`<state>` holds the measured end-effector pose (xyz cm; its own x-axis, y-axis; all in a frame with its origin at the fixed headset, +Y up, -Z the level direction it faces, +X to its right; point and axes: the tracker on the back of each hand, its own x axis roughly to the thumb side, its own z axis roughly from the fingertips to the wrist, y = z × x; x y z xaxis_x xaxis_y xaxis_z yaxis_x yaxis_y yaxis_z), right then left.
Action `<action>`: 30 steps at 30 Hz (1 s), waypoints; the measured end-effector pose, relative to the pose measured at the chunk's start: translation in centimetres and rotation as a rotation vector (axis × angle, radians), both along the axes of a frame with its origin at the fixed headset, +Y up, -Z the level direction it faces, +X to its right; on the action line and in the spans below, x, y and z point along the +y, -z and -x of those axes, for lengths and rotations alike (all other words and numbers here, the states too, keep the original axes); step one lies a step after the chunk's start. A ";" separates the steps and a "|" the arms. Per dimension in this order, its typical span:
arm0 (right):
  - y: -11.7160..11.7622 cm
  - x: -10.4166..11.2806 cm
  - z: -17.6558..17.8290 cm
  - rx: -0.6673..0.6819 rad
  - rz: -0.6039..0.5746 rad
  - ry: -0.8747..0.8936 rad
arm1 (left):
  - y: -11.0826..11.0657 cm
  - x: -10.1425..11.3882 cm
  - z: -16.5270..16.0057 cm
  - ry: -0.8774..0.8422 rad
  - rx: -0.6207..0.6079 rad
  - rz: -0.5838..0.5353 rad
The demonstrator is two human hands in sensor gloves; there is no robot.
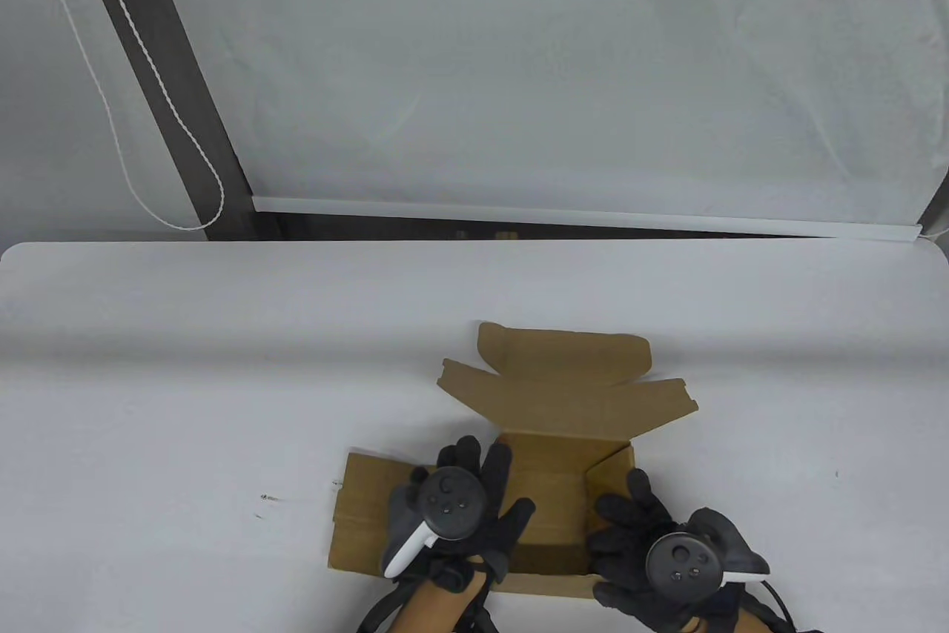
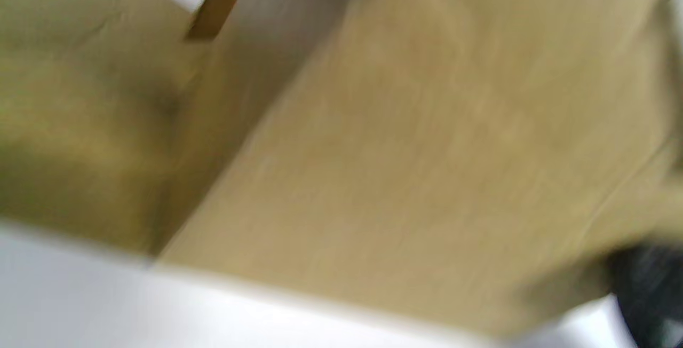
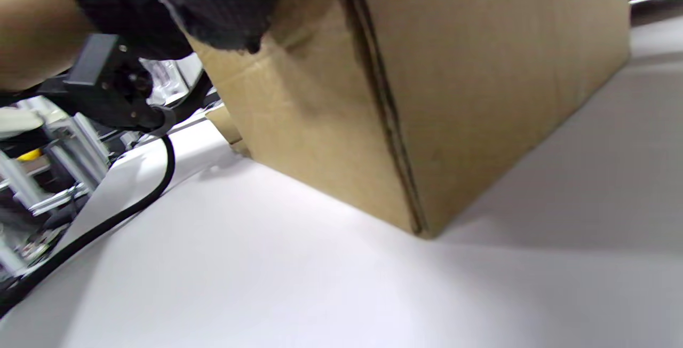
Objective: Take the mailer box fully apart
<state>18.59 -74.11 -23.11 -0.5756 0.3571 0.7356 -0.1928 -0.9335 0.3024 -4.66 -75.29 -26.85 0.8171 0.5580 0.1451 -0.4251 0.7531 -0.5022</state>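
A white table (image 1: pixel 185 366) carries a brown cardboard mailer box (image 1: pixel 549 507) at its near edge, just right of centre, lid (image 1: pixel 563 381) thrown back toward the far side with its tuck flaps splayed. The box is partly undone: its left wall (image 1: pixel 371 514) lies folded outward, flat on the table, while the right wall (image 1: pixel 612 466) stands, as does the near right corner in the right wrist view. The left hand (image 1: pixel 456 507) reaches over the flattened left wall and into the box, fingers spread and lying on the cardboard; it appears to press rather than grip, though its wrist view is too blurred to confirm contact. The right hand (image 1: pixel 652 551) sits at the near right corner, fingers (image 3: pixel 213 12) draped over the top edge of the wall in the right wrist view; whether they pinch the wall or merely rest on it cannot be told. The step in hand looks to be freeing the right wall. Done well, that probably means keeping the left palm flat on the floor of the box so it cannot slide, then lifting the doubled right wall's inner fold up and outward along its crease rather than yanking, since a locked tab could tear. Once the wall folds flat, the near wall should release easily.
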 end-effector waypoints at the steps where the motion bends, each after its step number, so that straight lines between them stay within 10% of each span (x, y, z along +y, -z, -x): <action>1: -0.1 0.1 0.1 0.009 -0.021 -0.019 | 0.1 0.1 -0.1 -0.003 -0.004 -0.005; 30: 2.9 1.5 -7.6 -0.317 0.102 0.073 | 0.0 0.4 0.6 -0.060 0.017 -0.023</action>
<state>26.24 -72.62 -25.97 -0.7404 0.4682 0.4823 -0.3572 -0.8818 0.3078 -5.25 -74.88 -26.83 0.7848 0.6025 0.1453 -0.4779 0.7375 -0.4772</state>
